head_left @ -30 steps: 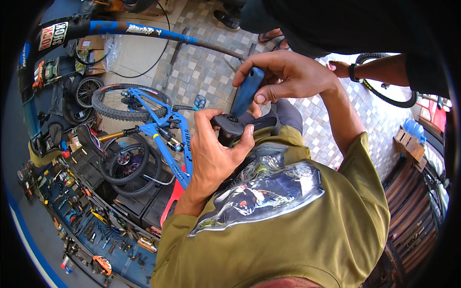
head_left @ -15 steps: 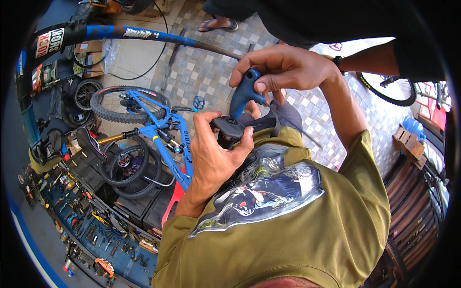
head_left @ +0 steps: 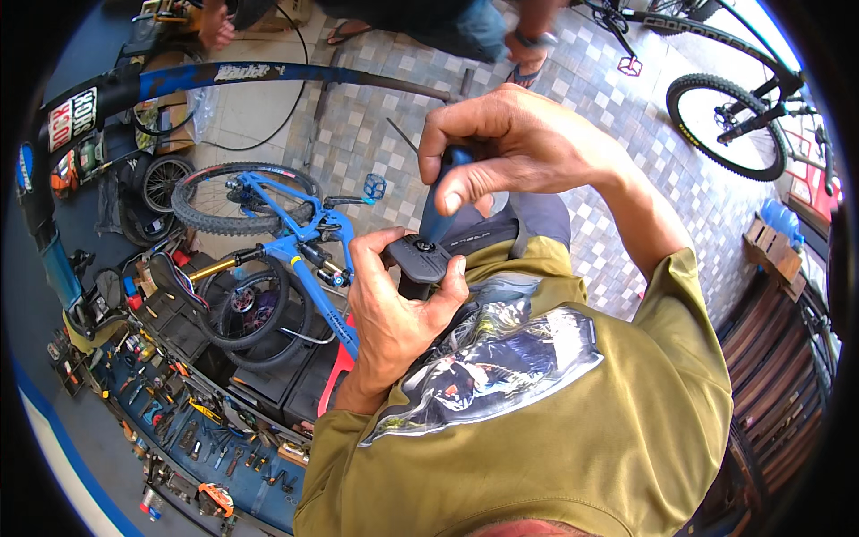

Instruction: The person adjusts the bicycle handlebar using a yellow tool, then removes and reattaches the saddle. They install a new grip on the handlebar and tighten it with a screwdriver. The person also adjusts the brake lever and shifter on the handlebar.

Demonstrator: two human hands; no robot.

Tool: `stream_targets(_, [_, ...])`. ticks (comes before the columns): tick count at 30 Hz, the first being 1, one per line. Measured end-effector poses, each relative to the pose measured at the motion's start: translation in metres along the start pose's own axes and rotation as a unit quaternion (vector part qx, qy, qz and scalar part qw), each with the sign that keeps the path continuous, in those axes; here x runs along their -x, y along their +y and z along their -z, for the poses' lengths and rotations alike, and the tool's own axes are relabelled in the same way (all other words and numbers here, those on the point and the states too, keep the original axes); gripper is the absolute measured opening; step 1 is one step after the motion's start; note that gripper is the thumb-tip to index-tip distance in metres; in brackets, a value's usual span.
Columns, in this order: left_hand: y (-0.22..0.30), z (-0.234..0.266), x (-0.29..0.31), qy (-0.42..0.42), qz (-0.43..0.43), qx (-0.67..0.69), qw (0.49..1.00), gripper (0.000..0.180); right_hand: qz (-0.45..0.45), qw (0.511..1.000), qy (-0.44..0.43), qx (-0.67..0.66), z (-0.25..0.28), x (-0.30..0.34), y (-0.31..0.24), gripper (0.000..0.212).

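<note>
My left hand (head_left: 394, 313) is closed around a small black part (head_left: 425, 264) with a flat, rounded top and a round fitting in it. My fingers hold it by its edges, in front of my olive shirt. From above, my right hand (head_left: 528, 148) grips a blue-handled Y-shaped hex wrench (head_left: 438, 210). One arm of the wrench points down onto the fitting; its tip is hidden there. A thin metal rod of the wrench sticks out past my right fingers, on the left side.
A blue bicycle (head_left: 309, 268) lies to the left, near loose wheels (head_left: 242, 304). Many hand tools cover a blue bench mat (head_left: 215, 456) at lower left. A repair-stand arm (head_left: 295, 73) crosses the upper left. Another person's arm (head_left: 537, 27) shows at the top, a black bicycle (head_left: 729, 125) at right.
The wrench has turned in my right hand, and its thin rod now shows on the left. The black part has tilted slightly. The other person has moved back from my right arm.
</note>
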State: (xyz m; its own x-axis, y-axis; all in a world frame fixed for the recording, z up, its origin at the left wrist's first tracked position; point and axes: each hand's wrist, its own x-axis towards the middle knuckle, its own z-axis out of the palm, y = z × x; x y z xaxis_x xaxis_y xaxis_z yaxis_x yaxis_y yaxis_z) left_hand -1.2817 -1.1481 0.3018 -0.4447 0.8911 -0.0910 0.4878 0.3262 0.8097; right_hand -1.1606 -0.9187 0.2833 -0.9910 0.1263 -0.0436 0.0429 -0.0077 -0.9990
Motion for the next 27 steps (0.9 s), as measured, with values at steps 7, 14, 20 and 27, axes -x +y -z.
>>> stream_targets(7, [0.000,0.001,0.003,-0.006,0.022,-0.010,1.000,0.066,0.142,0.980,-0.008,0.141,0.015,-0.001,0.013,0.031])
stream_targets(14, [0.005,0.000,-0.002,-0.013,0.035,-0.002,0.999,0.065,-0.077,0.993,0.043,-0.073,-0.005,0.006,0.003,0.038])
stream_targets(20, [-0.001,-0.001,-0.001,-0.008,0.021,-0.008,1.000,0.066,0.047,0.969,0.223,-0.092,0.011,0.020,0.030,0.037])
stream_targets(27, [-0.002,0.029,0.010,-0.001,0.053,0.064,0.997,0.124,-0.045,0.937,0.278,-0.209,0.002,0.011,0.021,0.033])
